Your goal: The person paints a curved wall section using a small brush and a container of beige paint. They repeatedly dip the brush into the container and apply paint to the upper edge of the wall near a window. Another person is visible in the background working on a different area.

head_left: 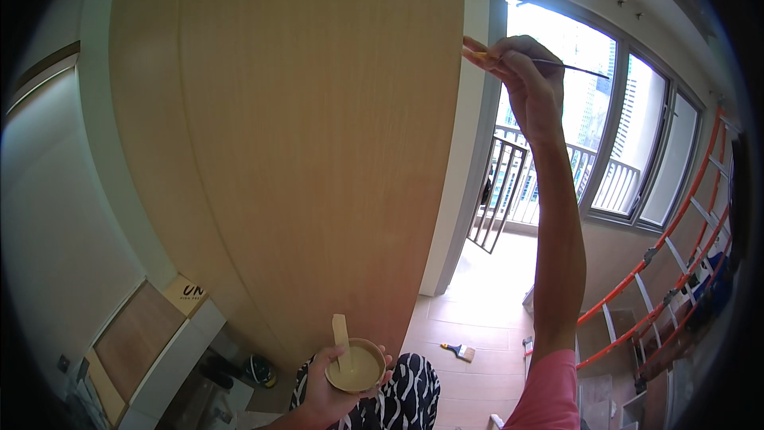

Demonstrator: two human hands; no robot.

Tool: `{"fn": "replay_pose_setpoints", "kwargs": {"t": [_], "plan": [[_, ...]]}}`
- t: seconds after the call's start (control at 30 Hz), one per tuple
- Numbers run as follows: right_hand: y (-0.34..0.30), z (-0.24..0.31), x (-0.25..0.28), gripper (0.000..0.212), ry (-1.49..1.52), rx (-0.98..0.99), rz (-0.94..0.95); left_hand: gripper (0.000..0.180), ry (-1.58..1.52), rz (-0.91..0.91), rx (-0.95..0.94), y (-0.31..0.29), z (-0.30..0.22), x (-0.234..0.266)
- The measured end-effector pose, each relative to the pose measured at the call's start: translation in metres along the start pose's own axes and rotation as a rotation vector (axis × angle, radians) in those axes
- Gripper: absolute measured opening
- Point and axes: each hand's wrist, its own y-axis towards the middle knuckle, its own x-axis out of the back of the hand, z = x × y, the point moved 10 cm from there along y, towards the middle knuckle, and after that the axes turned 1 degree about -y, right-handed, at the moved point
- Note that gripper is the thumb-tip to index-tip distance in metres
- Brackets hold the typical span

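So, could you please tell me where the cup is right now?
In the head view it sits bottom centre, held in the left hand: the cup has a stick standing in it, just before the wood panel.

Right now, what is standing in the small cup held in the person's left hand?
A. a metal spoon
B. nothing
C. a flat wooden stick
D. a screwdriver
C: a flat wooden stick stands upright in the small cup of beige paste that the left hand holds.

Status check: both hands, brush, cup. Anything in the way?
Right hand pinching thin brush, tip at wooden panel edge. Left hand holding cup of beige paste, stir stick in it. Nothing blocking the brush.
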Motion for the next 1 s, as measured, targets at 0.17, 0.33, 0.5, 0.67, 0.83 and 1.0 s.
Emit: {"fn": "replay_pose_setpoints", "kwargs": {"t": [0.17, 0.33, 0.5, 0.67, 0.83, 1.0], "plan": [[0.001, 0.000, 0.000, 0.017, 0.050, -0.001, -0.030, 0.048, 0.004, -0.006, -0.020, 0.001, -0.001, 0.001], [-0.002, -0.002, 0.000, 0.017, 0.019, -0.020, -0.016, 0.047, 0.013, -0.006, -0.021, 0.000, -0.001, 0.001], [-0.004, -0.004, -0.001, 0.016, 0.037, -0.026, 0.001, 0.047, 0.005, -0.015, -0.011, -0.002, 0.000, 0.001], [-0.007, -0.007, 0.002, 0.016, 0.053, -0.025, 0.003, 0.047, -0.002, -0.022, -0.009, -0.001, 0.000, 0.002], [-0.008, 0.000, 0.006, 0.019, 0.039, -0.012, -0.008, 0.047, 0.007, -0.025, -0.037, 0.001, -0.002, 0.001], [-0.033, 0.006, -0.015, 0.026, 0.169, 0.089, 0.035, 0.051, -0.039, -0.024, -0.110, 0.002, -0.010, 0.011]]}}
